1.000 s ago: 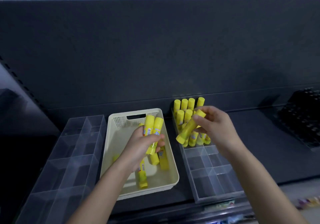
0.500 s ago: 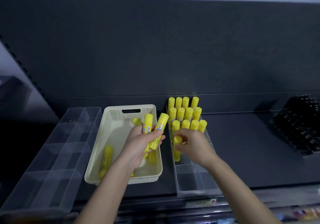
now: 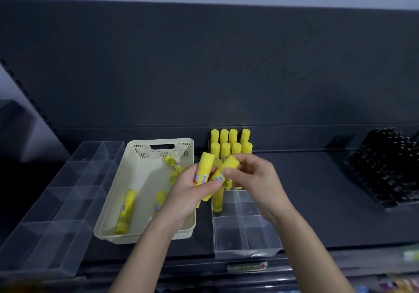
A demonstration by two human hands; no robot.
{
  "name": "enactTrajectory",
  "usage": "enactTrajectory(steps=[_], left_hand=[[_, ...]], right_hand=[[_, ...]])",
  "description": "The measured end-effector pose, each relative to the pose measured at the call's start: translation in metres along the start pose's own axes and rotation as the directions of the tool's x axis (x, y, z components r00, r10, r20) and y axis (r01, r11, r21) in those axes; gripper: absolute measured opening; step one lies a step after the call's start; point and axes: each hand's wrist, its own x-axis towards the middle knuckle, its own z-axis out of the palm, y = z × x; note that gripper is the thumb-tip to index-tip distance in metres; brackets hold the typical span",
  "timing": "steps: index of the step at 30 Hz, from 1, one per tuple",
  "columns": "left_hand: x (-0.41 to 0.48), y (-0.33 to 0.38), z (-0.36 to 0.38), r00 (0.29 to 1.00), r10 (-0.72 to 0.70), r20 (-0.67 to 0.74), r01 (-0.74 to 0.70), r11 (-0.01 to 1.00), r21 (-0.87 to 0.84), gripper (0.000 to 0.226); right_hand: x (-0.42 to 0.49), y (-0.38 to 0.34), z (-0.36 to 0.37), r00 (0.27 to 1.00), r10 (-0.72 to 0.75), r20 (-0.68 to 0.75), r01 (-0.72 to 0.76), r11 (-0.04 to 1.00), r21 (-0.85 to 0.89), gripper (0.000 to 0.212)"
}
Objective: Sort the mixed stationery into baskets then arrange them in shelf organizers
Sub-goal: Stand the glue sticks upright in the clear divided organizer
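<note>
My left hand point(image 3: 190, 193) grips two yellow glue sticks, one upright point(image 3: 204, 168) and one tilted point(image 3: 223, 175). My right hand point(image 3: 251, 177) pinches the cap end of the tilted stick. Both hands meet between the cream basket point(image 3: 138, 156) and the clear compartment organizer point(image 3: 247, 236). Several loose glue sticks point(image 3: 125, 211) lie in the basket. Rows of glue sticks point(image 3: 229, 141) stand upright in the organizer's back compartments, and one more stick point(image 3: 218, 202) stands just below my hands.
A second clear organizer point(image 3: 68, 193) stands at the left of the dark shelf point(image 3: 317, 202). A rack of black pens point(image 3: 390, 168) fills the right end. The shelf's front edge carries a price label point(image 3: 247, 266).
My right hand let go of the stick it stood in the organizer and rose to the tilted stick in my left hand. The left hand moved right, toward the organizer.
</note>
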Motion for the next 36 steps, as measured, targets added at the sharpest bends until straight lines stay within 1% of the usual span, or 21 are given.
enactTrajectory(steps=[3,5,6,7,9,11,13,16,19,22,24,26,28,29,30,32,34,36], left_hand=[[-0.001,0.0,0.003,0.994,0.109,-0.032,-0.099,0.968,0.229,0.019],[-0.001,-0.002,0.002,0.979,0.162,-0.121,-0.112,0.932,0.344,0.017],[-0.001,-0.003,0.002,0.97,0.172,-0.172,-0.1,0.926,0.363,0.015],[-0.001,-0.004,0.001,0.962,0.167,-0.217,-0.08,0.929,0.361,0.012],[-0.002,-0.005,0.0,0.955,0.14,-0.262,-0.041,0.936,0.351,0.008],[-0.004,-0.006,-0.001,0.957,0.12,-0.264,-0.014,0.929,0.37,0.018],[-0.005,-0.006,-0.001,0.961,0.091,-0.262,0.009,0.934,0.357,0.025],[-0.004,-0.006,-0.002,0.97,0.019,-0.243,0.049,0.961,0.271,0.019],[-0.004,-0.005,-0.004,0.981,0.03,-0.189,0.028,0.954,0.298,0.01],[-0.004,-0.006,-0.007,0.988,0.083,-0.133,-0.032,0.937,0.349,0.003],[-0.005,-0.005,-0.008,0.987,0.115,-0.107,-0.072,0.935,0.347,0.009],[-0.004,-0.004,-0.007,0.987,0.13,-0.093,-0.095,0.945,0.314,0.018],[-0.003,-0.001,-0.004,0.988,0.137,-0.074,-0.111,0.953,0.283,0.026],[-0.002,0.001,-0.002,0.987,0.146,-0.068,-0.122,0.953,0.277,0.029],[0.0,0.003,0.0,0.985,0.159,-0.068,-0.134,0.951,0.28,0.032],[0.005,0.006,0.006,0.982,0.174,-0.079,-0.143,0.943,0.299,0.038],[0.01,0.01,0.016,0.979,0.188,-0.077,-0.15,0.925,0.348,0.043],[0.015,0.014,0.027,0.974,0.221,-0.06,-0.178,0.896,0.407,0.044]], right_hand=[[-0.004,0.0,-0.007,0.999,0.002,-0.046,0.0,0.999,0.053,0.008],[-0.005,0.002,-0.014,0.995,-0.015,-0.095,0.017,1.0,0.022,0.004],[-0.004,0.003,-0.017,0.992,-0.017,-0.122,0.016,1.0,-0.014,0.004],[-0.003,0.005,-0.02,0.989,-0.016,-0.148,0.006,0.998,-0.066,0.004],[0.001,0.011,-0.024,0.984,-0.028,-0.178,-0.02,0.965,-0.262,0.005],[0.005,0.019,-0.023,0.988,-0.045,-0.148,-0.028,0.89,-0.455,0.009],[0.006,0.027,-0.018,0.995,-0.037,-0.094,-0.019,0.841,-0.541,0.014],[0.008,0.038,-0.012,1.0,-0.023,-0.011,0.011,0.766,-0.643,0.018],[0.008,0.044,-0.009,0.999,-0.003,0.044,0.033,0.718,-0.695,0.019],[0.008,0.045,-0.008,0.999,0.0,0.055,0.038,0.717,-0.696,0.022],[0.008,0.043,-0.009,0.998,0.006,0.065,0.041,0.718,-0.695,0.022],[0.006,0.039,-0.01,0.997,0.011,0.082,0.051,0.694,-0.718,0.023],[0.004,0.029,-0.013,0.997,-0.031,0.075,0.077,0.643,-0.762,0.025],[0.004,0.022,-0.015,0.996,-0.069,0.06,0.09,0.634,-0.768,0.029],[0.005,0.013,-0.017,0.994,-0.099,0.044,0.098,0.659,-0.746,0.033],[0.006,-0.006,-0.02,0.994,-0.102,0.036,0.101,0.77,-0.63,0.041],[0.007,-0.021,-0.021,0.995,-0.079,0.061,0.098,0.867,-0.489,0.036],[0.006,-0.029,-0.021,0.997,-0.071,0.042,0.082,0.905,-0.417,0.028]])
